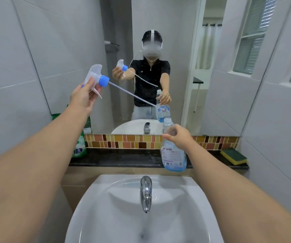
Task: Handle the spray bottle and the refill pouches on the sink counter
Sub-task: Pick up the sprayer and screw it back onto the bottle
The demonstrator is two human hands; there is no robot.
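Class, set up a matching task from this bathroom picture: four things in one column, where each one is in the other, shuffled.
Things
1. spray trigger head
2. spray bottle
3. sponge
4. green refill pouch

Places
A. right end of the dark counter
B. held up in the left hand
C. left end of the counter, against the wall
D. gripped at the neck by the right hand

Pairs: 1-B, 2-D, 3-A, 4-C
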